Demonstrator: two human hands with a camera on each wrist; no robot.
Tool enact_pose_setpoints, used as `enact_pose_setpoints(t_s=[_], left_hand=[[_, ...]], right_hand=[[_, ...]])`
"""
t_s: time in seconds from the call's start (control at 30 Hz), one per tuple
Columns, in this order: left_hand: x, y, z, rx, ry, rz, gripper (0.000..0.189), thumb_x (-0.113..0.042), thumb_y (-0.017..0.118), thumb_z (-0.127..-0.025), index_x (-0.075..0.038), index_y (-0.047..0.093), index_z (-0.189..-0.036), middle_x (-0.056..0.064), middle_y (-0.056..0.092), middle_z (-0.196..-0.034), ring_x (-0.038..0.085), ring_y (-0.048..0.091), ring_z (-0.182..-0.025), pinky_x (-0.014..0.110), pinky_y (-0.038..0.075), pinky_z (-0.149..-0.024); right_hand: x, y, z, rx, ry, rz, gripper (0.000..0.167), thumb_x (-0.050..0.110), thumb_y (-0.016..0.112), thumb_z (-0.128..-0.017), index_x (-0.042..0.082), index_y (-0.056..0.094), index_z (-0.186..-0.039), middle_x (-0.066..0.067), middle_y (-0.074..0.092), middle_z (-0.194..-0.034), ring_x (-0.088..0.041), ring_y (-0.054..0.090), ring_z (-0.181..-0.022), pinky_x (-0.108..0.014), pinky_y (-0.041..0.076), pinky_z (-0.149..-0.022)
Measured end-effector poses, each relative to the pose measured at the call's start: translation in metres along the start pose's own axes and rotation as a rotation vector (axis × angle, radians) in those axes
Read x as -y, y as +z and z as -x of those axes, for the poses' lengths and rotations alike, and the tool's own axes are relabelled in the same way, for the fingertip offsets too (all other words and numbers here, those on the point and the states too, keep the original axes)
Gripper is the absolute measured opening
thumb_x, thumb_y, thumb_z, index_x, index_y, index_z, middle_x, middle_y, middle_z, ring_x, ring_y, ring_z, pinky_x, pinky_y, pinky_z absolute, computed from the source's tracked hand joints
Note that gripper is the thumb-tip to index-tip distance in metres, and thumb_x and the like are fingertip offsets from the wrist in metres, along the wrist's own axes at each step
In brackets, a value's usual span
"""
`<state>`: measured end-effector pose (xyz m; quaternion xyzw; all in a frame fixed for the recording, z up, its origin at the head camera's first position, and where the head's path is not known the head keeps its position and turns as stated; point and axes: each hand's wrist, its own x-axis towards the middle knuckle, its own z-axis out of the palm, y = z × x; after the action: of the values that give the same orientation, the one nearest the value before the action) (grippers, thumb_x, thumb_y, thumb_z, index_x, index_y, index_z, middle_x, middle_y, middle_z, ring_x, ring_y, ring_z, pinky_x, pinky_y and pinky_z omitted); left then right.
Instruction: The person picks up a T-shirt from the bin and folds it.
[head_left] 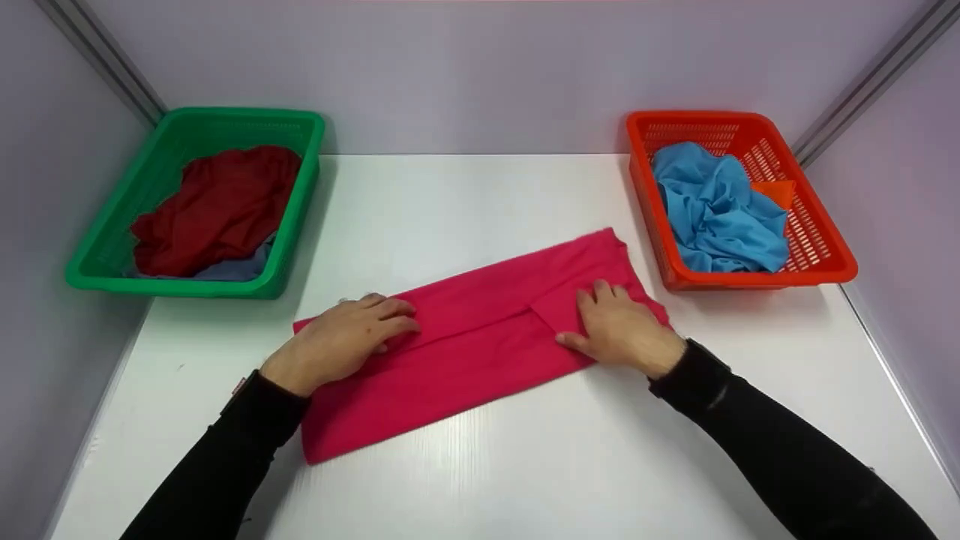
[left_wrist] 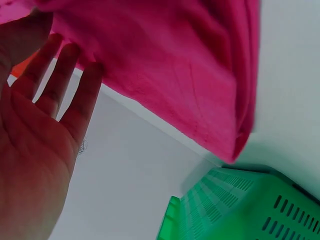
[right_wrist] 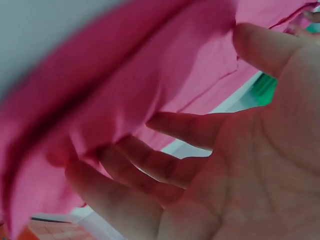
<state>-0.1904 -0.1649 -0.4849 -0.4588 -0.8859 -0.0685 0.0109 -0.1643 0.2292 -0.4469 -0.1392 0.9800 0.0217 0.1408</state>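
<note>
A pink-red cloth garment, folded into a long strip, lies slantwise on the white table, its right end higher in the head view. My left hand rests on its left part, fingers spread and slightly bent, fingertips touching the fabric in the left wrist view. On the right end, my right hand lies over a folded-over flap, its fingertips pressing the cloth. The right wrist view shows the palm raised off the fabric, with fingers spread and nothing pinched between them.
A green basket at the back left holds a dark red cloth and a grey-blue cloth. At the back right, an orange-red basket contains a light blue cloth and an orange piece. Pale walls enclose the table.
</note>
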Motion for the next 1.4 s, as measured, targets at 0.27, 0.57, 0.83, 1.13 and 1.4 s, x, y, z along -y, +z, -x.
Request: enact_pose_setpoints(t_s=[0.27,0.57,0.83,1.13,1.4], left_hand=[[-0.008,0.000,-0.002,-0.019,0.068,0.013,0.068,-0.020,0.073,-0.072,-0.025,0.042,-0.133,0.001,0.037,-0.136,0.024,0.035,-0.122,0.048,0.044,-0.081],[-0.014,0.003,-0.013,0.100,0.115,0.042,0.083,-0.031,0.074,-0.070,-0.024,0.029,-0.140,0.001,0.024,-0.144,0.024,0.021,-0.131,0.049,0.032,-0.095],[-0.021,0.006,-0.021,0.195,0.028,0.143,0.080,-0.047,0.066,-0.072,-0.032,0.024,-0.140,-0.004,0.016,-0.146,0.021,0.015,-0.133,0.051,0.044,-0.081],[-0.038,0.008,-0.026,0.121,0.027,-0.006,0.082,-0.055,0.061,-0.072,-0.025,0.026,-0.140,0.005,0.019,-0.146,0.024,0.023,-0.130,0.045,0.036,-0.094],[-0.057,0.014,-0.033,0.115,0.010,-0.104,0.087,-0.066,0.053,-0.070,-0.022,0.027,-0.140,0.009,0.023,-0.144,0.027,0.024,-0.129,0.046,0.028,-0.099]], right_hand=[[0.006,-0.004,-0.045,0.063,0.071,-0.052,0.108,0.077,0.043,-0.066,0.001,0.021,-0.139,-0.024,0.017,-0.141,-0.045,0.017,-0.126,-0.059,0.039,-0.081],[-0.004,-0.003,-0.092,0.064,-0.001,-0.101,0.113,0.080,0.043,-0.062,0.006,0.011,-0.142,-0.017,0.002,-0.146,-0.040,0.003,-0.130,-0.057,0.029,-0.093],[0.000,-0.004,-0.098,-0.030,-0.017,-0.099,0.104,0.074,0.046,-0.068,0.010,0.013,-0.143,-0.013,0.005,-0.147,-0.036,0.005,-0.132,-0.057,0.022,-0.097],[0.050,0.002,-0.058,-0.070,0.007,-0.079,0.100,0.074,0.042,-0.070,0.004,0.023,-0.140,-0.017,0.016,-0.144,-0.037,0.012,-0.131,-0.052,0.040,-0.085],[0.040,0.012,-0.078,-0.060,-0.060,-0.072,0.101,0.075,0.040,-0.071,0.008,0.017,-0.142,-0.014,0.011,-0.146,-0.034,0.008,-0.132,-0.049,0.038,-0.090]])
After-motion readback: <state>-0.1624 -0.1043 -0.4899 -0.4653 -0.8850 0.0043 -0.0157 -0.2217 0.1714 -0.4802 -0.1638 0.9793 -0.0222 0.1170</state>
